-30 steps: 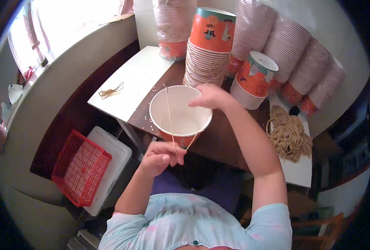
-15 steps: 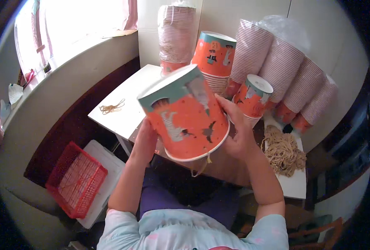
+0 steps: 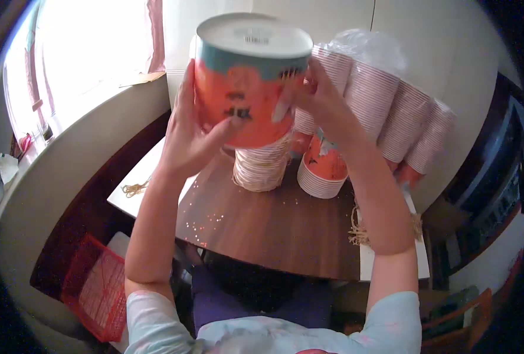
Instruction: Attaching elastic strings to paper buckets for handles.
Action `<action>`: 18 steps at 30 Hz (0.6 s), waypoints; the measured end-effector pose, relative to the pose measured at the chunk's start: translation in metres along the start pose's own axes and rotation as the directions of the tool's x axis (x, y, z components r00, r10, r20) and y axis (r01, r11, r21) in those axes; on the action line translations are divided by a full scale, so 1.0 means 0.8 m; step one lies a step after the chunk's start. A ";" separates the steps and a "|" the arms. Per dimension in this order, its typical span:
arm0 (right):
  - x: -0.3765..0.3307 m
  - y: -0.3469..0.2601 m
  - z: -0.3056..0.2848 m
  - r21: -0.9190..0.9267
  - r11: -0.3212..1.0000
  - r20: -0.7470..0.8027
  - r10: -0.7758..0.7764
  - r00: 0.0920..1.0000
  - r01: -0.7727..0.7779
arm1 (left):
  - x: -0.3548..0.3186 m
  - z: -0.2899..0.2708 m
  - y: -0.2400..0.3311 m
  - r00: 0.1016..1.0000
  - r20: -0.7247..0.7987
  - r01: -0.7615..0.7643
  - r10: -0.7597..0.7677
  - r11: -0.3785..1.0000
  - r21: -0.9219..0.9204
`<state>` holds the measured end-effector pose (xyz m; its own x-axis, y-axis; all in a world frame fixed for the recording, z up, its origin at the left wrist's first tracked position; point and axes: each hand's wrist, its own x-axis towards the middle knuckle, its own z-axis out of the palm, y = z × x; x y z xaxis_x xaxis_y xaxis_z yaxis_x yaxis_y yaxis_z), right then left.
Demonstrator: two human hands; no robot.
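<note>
My left hand point(image 3: 197, 135) and my right hand point(image 3: 327, 109) grip the two sides of an orange and green paper bucket point(image 3: 238, 88), held upside down with its white base up. Directly below and behind it stands a stack of nested paper buckets point(image 3: 261, 171), rims showing. The held bucket hides the top of this stack, and whether its rim is over the stack I cannot tell. Right of that is a shorter stack of upturned orange buckets point(image 3: 326, 168), partly covered by my right forearm.
Tall plastic-wrapped bucket stacks point(image 3: 380, 97) lean along the back right wall. Tan cords point(image 3: 359, 227) lie beyond my right forearm, and a small bundle of cord point(image 3: 135, 189) rests at the left. Light specks dot the brown table point(image 3: 262, 221). A red basket point(image 3: 97, 283) sits low left.
Both hands have raised the bucket up and away from me, over the nearer stack. It has turned from tilted to nearly level, base up.
</note>
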<state>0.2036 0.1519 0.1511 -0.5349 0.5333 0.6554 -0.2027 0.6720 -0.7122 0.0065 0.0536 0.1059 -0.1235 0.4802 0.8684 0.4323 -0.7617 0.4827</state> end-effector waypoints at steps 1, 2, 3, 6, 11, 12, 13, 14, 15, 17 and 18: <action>0.018 -0.001 -0.009 0.029 0.998 -0.014 -0.055 0.998 0.056 | 0.016 -0.002 -0.008 0.999 0.002 -0.048 0.048 0.991 0.127; 0.032 0.001 -0.022 -0.028 0.996 0.013 -0.079 0.997 0.079 | 0.032 0.000 -0.017 0.996 -0.004 -0.082 0.085 0.976 0.202; 0.043 0.005 -0.027 -0.033 0.996 0.008 -0.086 0.996 0.086 | 0.046 0.005 -0.032 0.996 -0.002 -0.092 0.095 0.976 0.199; 0.066 0.016 -0.033 -0.017 0.988 -0.103 -0.155 0.983 0.154 | 0.078 0.026 -0.058 0.997 -0.039 -0.059 0.072 0.961 0.271; 0.098 0.081 -0.070 0.026 0.994 -0.114 -0.100 0.988 0.103 | 0.120 0.056 -0.132 0.998 0.016 -0.057 0.055 0.971 0.233; 0.099 0.094 -0.077 0.023 0.994 -0.121 -0.101 0.988 0.104 | 0.124 0.062 -0.144 0.999 0.045 -0.020 0.013 0.987 0.161; 0.100 0.107 -0.083 0.008 0.998 -0.086 -0.054 0.995 0.055 | 0.126 0.072 -0.164 1.000 0.018 0.017 -0.021 0.977 0.210; 0.098 0.120 -0.092 -0.011 1.000 -0.054 -0.008 0.999 0.007 | 0.125 0.085 -0.164 0.999 0.026 0.029 -0.033 0.990 0.137; 0.098 0.140 -0.093 -0.081 0.996 -0.144 -0.059 0.988 0.048 | 0.124 0.099 -0.163 0.998 0.034 0.043 -0.046 0.997 0.064; 0.100 0.155 -0.081 -0.171 0.985 -0.169 -0.006 0.986 -0.023 | 0.118 0.105 -0.200 0.991 -0.043 0.130 -0.125 0.981 0.146; 0.094 0.159 -0.085 -0.131 0.984 -0.076 0.114 0.991 -0.124 | 0.108 0.111 -0.206 0.975 -0.029 0.223 -0.221 0.966 0.133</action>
<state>0.1932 0.3122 0.1267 -0.4906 0.6442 0.5868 -0.0262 0.6622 -0.7489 0.0042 0.2594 0.0909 -0.2416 0.6239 0.7432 0.5087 -0.5708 0.6445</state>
